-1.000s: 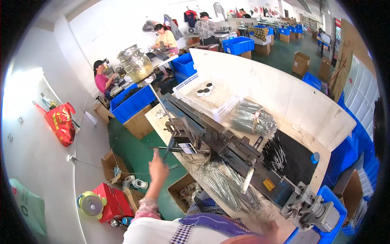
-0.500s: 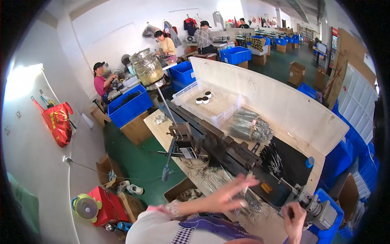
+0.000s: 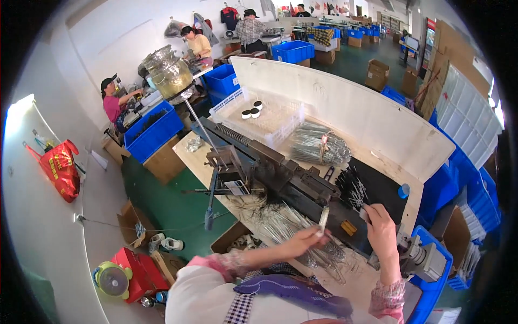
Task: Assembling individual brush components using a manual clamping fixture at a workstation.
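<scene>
My left hand [image 3: 304, 242] is over the near edge of the bench, fingers drawn together at the pile of thin metal wires [image 3: 288, 227]. It is just below a pale upright handle [image 3: 324, 218] on the dark metal machine [image 3: 270, 167]; what its fingertips hold is hidden. My right hand [image 3: 382, 228] is closed beside the black-ended metal rods [image 3: 353, 186] on a black mat [image 3: 384, 184]. Something small and whitish shows at its fingertips, too small to name. A yellow-orange block [image 3: 348, 228] lies between the hands.
A tied bundle of wires [image 3: 322, 144] and a white crate [image 3: 280, 116] with round black-topped pieces stand behind the machine. A white board [image 3: 345, 102] edges the bench. A motor [image 3: 429, 263] is at right, a blue cap [image 3: 403, 190] near the mat. Co-workers sit farther off.
My right hand has moved up and forward from beside the motor to the black-ended rods. My left hand, spread and blurred before, has drawn its fingers together below the handle. The view has shifted.
</scene>
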A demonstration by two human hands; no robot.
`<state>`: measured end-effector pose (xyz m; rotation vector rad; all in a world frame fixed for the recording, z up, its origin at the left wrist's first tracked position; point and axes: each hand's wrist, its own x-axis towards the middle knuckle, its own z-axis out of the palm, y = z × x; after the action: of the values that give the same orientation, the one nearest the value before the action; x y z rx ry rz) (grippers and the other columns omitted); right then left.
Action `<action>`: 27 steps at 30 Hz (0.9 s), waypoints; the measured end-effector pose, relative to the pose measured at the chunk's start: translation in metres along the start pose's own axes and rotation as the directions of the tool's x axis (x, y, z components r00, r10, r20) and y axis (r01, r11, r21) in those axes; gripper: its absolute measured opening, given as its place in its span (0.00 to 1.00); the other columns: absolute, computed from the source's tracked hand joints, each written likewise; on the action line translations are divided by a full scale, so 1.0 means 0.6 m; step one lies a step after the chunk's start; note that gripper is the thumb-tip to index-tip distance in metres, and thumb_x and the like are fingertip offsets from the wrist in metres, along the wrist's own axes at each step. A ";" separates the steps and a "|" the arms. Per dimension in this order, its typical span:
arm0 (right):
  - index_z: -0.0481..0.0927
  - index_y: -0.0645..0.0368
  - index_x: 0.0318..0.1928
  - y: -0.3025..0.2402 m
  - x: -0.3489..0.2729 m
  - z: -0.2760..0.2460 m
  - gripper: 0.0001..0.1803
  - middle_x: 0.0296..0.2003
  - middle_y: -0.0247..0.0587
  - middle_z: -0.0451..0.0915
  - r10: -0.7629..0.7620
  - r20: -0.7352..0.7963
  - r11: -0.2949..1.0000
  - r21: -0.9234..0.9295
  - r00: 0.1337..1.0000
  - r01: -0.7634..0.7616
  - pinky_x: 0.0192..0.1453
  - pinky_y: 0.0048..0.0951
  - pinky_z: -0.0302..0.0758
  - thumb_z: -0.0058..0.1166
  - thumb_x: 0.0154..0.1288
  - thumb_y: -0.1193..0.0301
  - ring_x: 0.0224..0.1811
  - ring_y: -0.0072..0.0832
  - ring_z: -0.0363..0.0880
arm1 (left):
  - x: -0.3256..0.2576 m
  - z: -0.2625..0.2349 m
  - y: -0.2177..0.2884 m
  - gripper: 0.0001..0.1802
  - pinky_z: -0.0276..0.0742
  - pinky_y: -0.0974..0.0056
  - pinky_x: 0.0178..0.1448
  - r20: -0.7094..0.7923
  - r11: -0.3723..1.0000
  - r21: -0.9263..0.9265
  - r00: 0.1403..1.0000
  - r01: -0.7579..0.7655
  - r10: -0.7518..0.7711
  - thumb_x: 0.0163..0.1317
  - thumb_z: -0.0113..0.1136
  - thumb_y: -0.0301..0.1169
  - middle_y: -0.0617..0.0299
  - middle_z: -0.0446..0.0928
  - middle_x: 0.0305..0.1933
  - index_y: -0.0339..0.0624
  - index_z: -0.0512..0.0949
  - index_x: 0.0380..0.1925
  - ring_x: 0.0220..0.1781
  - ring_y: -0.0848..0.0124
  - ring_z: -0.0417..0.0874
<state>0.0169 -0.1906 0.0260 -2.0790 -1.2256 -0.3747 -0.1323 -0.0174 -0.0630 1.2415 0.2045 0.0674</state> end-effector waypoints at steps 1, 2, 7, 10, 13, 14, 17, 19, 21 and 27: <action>0.79 0.66 0.42 -0.004 0.002 0.007 0.17 0.35 0.48 0.76 -0.084 0.041 0.995 -0.056 0.996 0.086 0.42 0.37 0.75 0.55 0.48 0.86 0.38 0.44 0.76 | 0.000 0.015 -0.001 0.16 0.74 0.66 0.37 0.004 1.000 0.002 1.000 0.005 -0.005 0.75 0.42 0.42 0.65 0.69 0.28 0.40 0.71 0.40 0.31 0.73 0.75; 0.79 0.66 0.42 -0.005 -0.003 0.014 0.17 0.35 0.48 0.76 -0.083 0.047 0.995 -0.052 0.995 0.086 0.42 0.37 0.75 0.55 0.48 0.86 0.38 0.44 0.76 | -0.005 0.031 -0.007 0.15 0.70 0.67 0.32 -0.070 0.994 -0.055 0.992 0.098 -0.102 0.75 0.42 0.43 0.68 0.67 0.27 0.43 0.71 0.39 0.27 0.74 0.71; 0.79 0.62 0.38 0.012 -0.004 0.041 0.14 0.31 0.42 0.75 -0.086 0.153 0.959 -0.254 0.985 0.123 0.39 0.35 0.77 0.54 0.46 0.80 0.37 0.39 0.75 | 0.005 0.046 0.115 0.07 0.55 0.72 0.19 0.235 0.778 -0.587 0.967 0.223 -0.100 0.71 0.50 0.36 0.68 0.66 0.25 0.47 0.71 0.34 0.17 0.80 0.61; 0.74 0.60 0.31 0.024 0.014 0.055 0.09 0.28 0.42 0.72 -0.103 0.122 0.941 -0.310 0.987 0.137 0.38 0.36 0.76 0.55 0.46 0.79 0.36 0.40 0.75 | 0.011 -0.022 0.192 0.04 0.59 0.71 0.19 -0.190 0.811 -0.584 0.966 0.034 -0.177 0.67 0.51 0.30 0.66 0.65 0.24 0.43 0.71 0.39 0.15 0.81 0.60; 0.73 0.60 0.31 -0.008 0.003 0.044 0.08 0.28 0.43 0.72 -0.113 0.183 0.982 -0.127 0.977 0.138 0.37 0.38 0.76 0.55 0.46 0.79 0.34 0.41 0.75 | -0.021 -0.142 0.148 0.14 0.47 0.74 0.14 0.067 0.463 -0.885 0.998 0.051 0.017 0.73 0.46 0.39 0.71 0.58 0.21 0.41 0.74 0.47 0.13 0.85 0.55; 0.73 0.60 0.31 -0.018 0.005 0.033 0.08 0.27 0.43 0.72 -0.114 0.188 0.984 -0.115 0.975 0.137 0.37 0.38 0.76 0.55 0.47 0.79 0.33 0.42 0.75 | -0.043 -0.148 0.141 0.14 0.47 0.72 0.15 -0.147 0.772 -0.629 0.989 -0.094 0.000 0.73 0.47 0.39 0.73 0.58 0.16 0.41 0.76 0.45 0.13 0.84 0.56; 0.75 0.62 0.29 0.027 0.052 0.031 0.06 0.27 0.48 0.74 -0.017 0.120 0.990 -0.139 0.993 0.034 0.39 0.43 0.74 0.49 0.48 0.82 0.34 0.47 0.76 | -0.057 -0.163 0.111 0.15 0.54 0.71 0.21 -0.050 0.998 -0.001 0.997 -0.057 0.057 0.71 0.50 0.37 0.67 0.71 0.18 0.40 0.82 0.37 0.16 0.81 0.61; 0.78 0.62 0.28 0.087 0.103 0.057 0.03 0.27 0.51 0.77 0.094 0.218 0.931 -0.366 0.971 -0.008 0.39 0.45 0.75 0.51 0.53 0.77 0.35 0.49 0.79 | -0.028 -0.101 0.120 0.16 0.60 0.70 0.25 0.154 0.921 0.383 0.978 0.071 -0.139 0.68 0.52 0.37 0.61 0.77 0.22 0.37 0.84 0.33 0.20 0.80 0.67; 0.81 0.64 0.30 0.140 0.150 0.087 0.08 0.27 0.54 0.80 0.276 0.408 0.876 -0.480 0.870 -0.052 0.39 0.47 0.76 0.56 0.56 0.70 0.34 0.51 0.80 | 0.028 -0.032 0.103 0.15 0.66 0.69 0.28 0.355 0.841 0.541 0.915 -0.032 -0.194 0.66 0.54 0.36 0.56 0.78 0.22 0.35 0.84 0.33 0.24 0.79 0.72; 0.81 0.64 0.35 0.095 0.079 -0.011 0.14 0.31 0.48 0.78 0.061 0.389 0.989 0.098 0.919 -0.107 0.44 0.40 0.74 0.63 0.53 0.66 0.38 0.46 0.77 | 0.147 0.044 0.073 0.14 0.65 0.67 0.26 0.466 0.726 0.659 0.864 -0.196 -0.189 0.65 0.55 0.37 0.61 0.75 0.17 0.39 0.85 0.34 0.21 0.80 0.70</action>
<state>0.0904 -0.1826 0.0334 -2.1557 -1.3362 0.1554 -0.0381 -0.0137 -0.0241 1.9689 -0.2733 -0.3743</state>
